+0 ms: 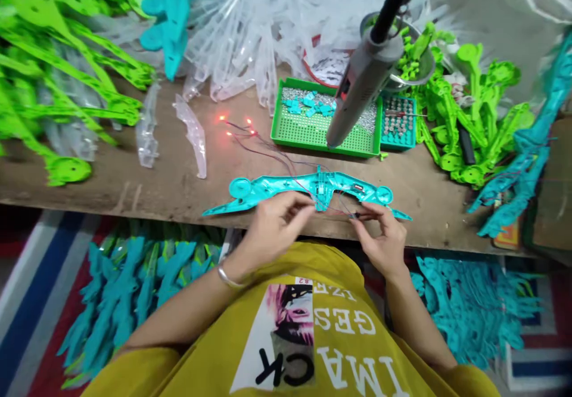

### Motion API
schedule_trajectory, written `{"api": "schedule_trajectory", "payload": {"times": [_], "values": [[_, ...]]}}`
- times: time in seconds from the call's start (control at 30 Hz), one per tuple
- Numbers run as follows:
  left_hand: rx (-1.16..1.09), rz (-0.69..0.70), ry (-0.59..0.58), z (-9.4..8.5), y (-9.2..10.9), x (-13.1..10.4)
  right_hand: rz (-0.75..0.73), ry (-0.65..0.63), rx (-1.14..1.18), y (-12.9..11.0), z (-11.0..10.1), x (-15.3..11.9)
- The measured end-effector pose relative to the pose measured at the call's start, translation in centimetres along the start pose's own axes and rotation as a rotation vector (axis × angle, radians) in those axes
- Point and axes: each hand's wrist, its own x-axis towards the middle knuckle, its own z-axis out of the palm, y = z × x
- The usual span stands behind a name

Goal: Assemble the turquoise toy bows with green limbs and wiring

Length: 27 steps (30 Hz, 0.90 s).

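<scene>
A turquoise toy bow half [272, 189], hollow side up, lies along the table's front edge. Thin red and dark wires [286, 161] run from its middle to several small lit red LEDs [249, 123] on the tabletop. My left hand [281, 224] is at the bow's middle, thumb and fingers curled close together by the wires; whether a wire is between the fingertips is hidden. Just right of the middle, my right hand [382, 233] pinches a small dark component [356, 214] with wires attached. A small dark part [358, 188] sits in the bow's right arm.
Behind the bow stands a green tray [326, 142] of screws and turquoise pieces, beside a small turquoise tray [397, 137]. A grey screwdriver [357, 87] hangs above. Green parts [67, 75] and clear plastic pieces [241, 45] are piled around. Turquoise parts [473, 307] lie below the table.
</scene>
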Motion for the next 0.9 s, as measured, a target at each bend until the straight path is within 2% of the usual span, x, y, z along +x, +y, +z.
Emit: {"api": "schedule_trajectory", "payload": {"times": [0.07,0.1,0.17,0.27,0.37,0.5,0.67,0.9], "values": [[-0.31,-0.193,-0.228,3.6,0.1,-0.7,0.033,0.006,0.022,-0.1,0.3,-0.2],[-0.448,-0.27,-0.273,5.1,0.1,-0.8,0.043,0.011,0.038,-0.2,0.4,-0.3],[-0.685,-0.397,-0.28,7.5,0.1,-0.7,0.059,0.023,0.077,-0.1,0.6,-0.6],[-0.926,-0.504,-0.205,9.6,0.1,-0.3,0.075,0.014,0.13,0.2,0.4,-1.0],[-1.038,-0.563,-0.169,10.3,0.1,-0.1,0.065,-0.017,0.183,0.6,-0.1,-1.2],[-1.075,-0.601,-0.187,10.4,-0.3,-0.2,0.083,-0.098,0.334,1.3,-0.8,-0.9],[-1.077,-0.609,-0.257,10.4,-1.0,-0.3,0.192,-0.138,0.439,2.0,-1.3,-0.5],[-1.065,-0.599,-0.278,10.7,-1.6,-0.6,0.334,-0.198,0.512,2.6,-1.0,-0.4]]}}
